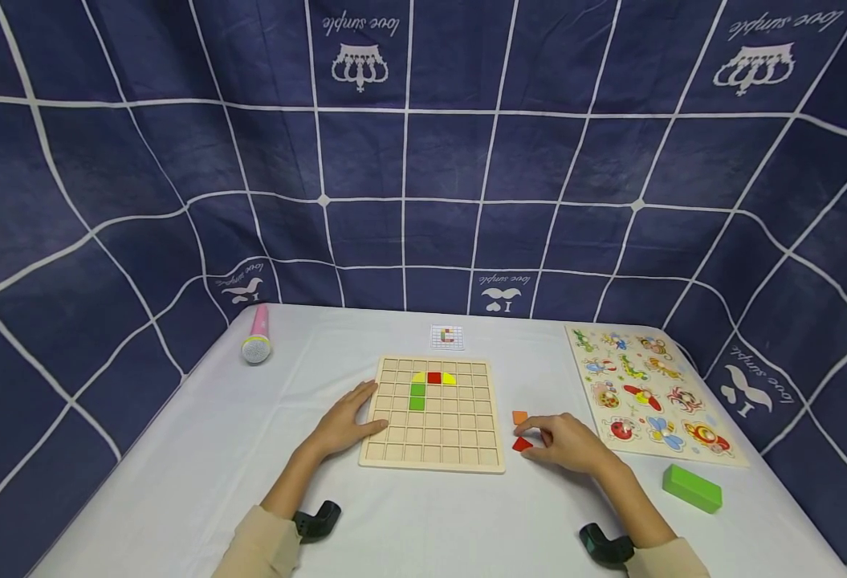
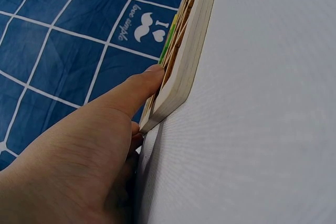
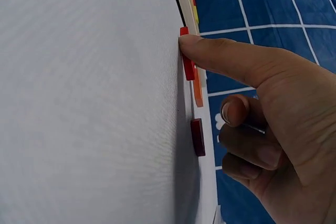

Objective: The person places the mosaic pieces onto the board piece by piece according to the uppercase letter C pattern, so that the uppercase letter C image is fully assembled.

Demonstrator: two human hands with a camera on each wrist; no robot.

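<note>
A wooden grid board (image 1: pixel 441 457) lies on the white table. Its upper rows hold two yellow pieces (image 1: pixel 449 380) with a red square (image 1: pixel 433 378) between them, and two green squares (image 1: pixel 417 399) below. My left hand (image 1: pixel 345 421) rests at the board's left side, thumb on the rim and fingers along the edge. To the right of the board, my right hand (image 1: pixel 566 441) pinches a small red piece (image 3: pixel 187 61) between thumb and index finger. An orange square (image 1: pixel 520 417) lies just beyond it. Under that hand lies a dark red piece (image 3: pixel 198 137), hidden from the head view.
Behind the board lies a small pattern card (image 1: pixel 447 337). A pink toy microphone (image 1: pixel 257 337) is at the back left. On the right are an animal puzzle board (image 1: pixel 647 393) and a green block (image 1: pixel 692 488). Dark blue checked cloth (image 1: pixel 452 152) hangs around the table.
</note>
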